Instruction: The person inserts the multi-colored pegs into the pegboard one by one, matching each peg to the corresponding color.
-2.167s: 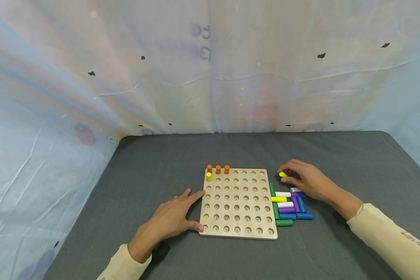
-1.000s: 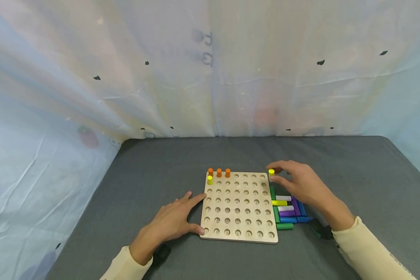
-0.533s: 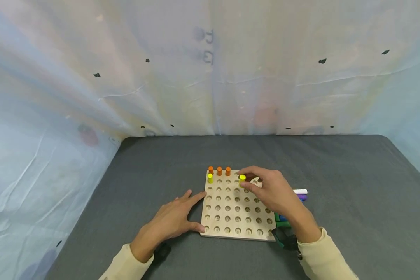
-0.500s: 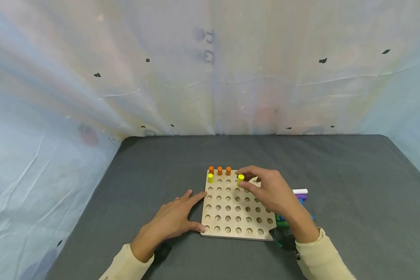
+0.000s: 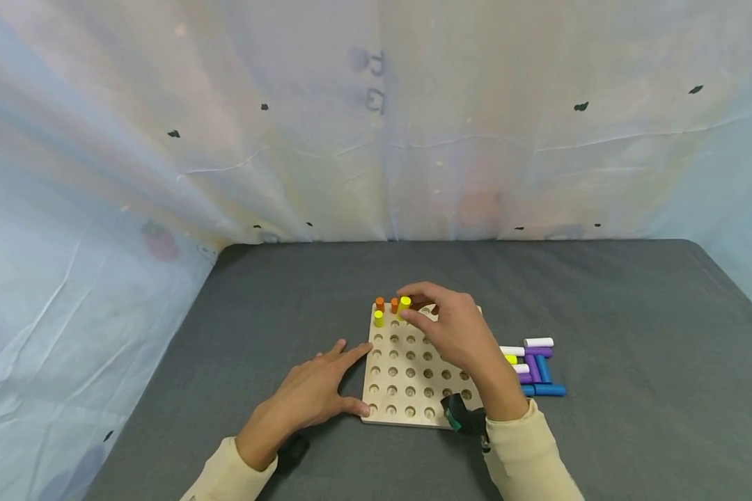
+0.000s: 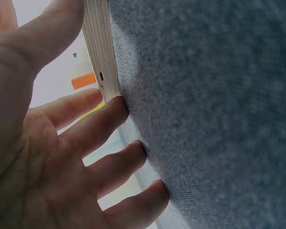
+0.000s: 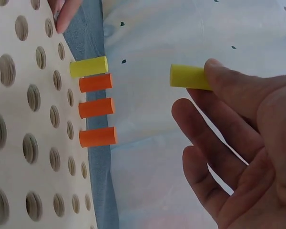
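A pale wooden pegboard [image 5: 401, 383] with rows of round holes lies on the grey cloth. Along its far edge stand orange pegs [image 7: 97, 108], with one yellow peg [image 5: 379, 319] upright at the left of the second row. My right hand [image 5: 460, 330] pinches another yellow peg [image 7: 188, 76] between thumb and fingers, above the board and clear of its surface, as the right wrist view shows. At the board's left edge, my left hand [image 5: 310, 390] rests with fingers spread, thumb and index finger touching the side. One orange peg is hidden behind the right hand in the head view.
To the board's right lies a loose group of pegs: white [image 5: 539, 342], purple [image 5: 533, 369] and blue [image 5: 549, 390], partly covered by the right forearm. A pale printed curtain [image 5: 476, 139] hangs behind the cloth-covered table [image 5: 633, 348].
My right hand has carried the yellow peg leftward, from beside the board's right edge to over its upper left part. The left hand stays in place at the board's edge.
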Tool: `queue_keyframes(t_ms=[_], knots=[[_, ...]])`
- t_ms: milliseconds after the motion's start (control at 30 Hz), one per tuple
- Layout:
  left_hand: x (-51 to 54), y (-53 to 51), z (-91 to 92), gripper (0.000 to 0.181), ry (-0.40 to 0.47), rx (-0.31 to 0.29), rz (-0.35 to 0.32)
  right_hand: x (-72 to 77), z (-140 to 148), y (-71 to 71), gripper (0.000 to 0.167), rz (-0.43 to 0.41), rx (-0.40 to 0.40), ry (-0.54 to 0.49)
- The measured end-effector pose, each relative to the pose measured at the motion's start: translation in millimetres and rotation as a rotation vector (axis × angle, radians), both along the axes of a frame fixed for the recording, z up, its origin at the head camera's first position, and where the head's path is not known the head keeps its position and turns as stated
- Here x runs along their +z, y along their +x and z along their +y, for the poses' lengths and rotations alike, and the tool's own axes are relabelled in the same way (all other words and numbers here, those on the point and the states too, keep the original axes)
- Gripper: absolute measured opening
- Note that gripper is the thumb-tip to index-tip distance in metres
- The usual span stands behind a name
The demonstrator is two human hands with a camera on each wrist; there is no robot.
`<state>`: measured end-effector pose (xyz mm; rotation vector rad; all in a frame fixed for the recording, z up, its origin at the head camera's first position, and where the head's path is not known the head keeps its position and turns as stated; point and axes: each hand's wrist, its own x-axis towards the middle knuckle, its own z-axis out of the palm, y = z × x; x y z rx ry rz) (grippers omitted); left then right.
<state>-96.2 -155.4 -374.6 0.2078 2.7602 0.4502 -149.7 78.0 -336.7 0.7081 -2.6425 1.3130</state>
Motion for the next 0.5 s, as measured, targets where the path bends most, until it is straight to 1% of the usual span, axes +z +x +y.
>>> queue_keyframes(t_ms=[100, 233, 333, 500], knots=[[0.3, -0.1, 0.1, 0.097, 0.005, 0.003, -0.007, -4.3, -3, -2.0, 0.028, -0.001, -0.017, -0.011], [0.0, 0.1, 0.0, 0.097, 0.013, 0.003, -0.012, -12.3, -7, -5.3, 0.026, -0.008, -0.053, -0.003], [-0.2, 0.1, -0.2, 0.097, 0.016, -0.001, -0.007, -16.7, -12, -7.6, 0.022, -0.025, -0.065, 0.002], [0.0, -0.5, -0.9, 0.097, 0.017, -0.002, 0.0, -21.6, -21, -11.5, 0.022, -0.068, -0.072, -0.007]])
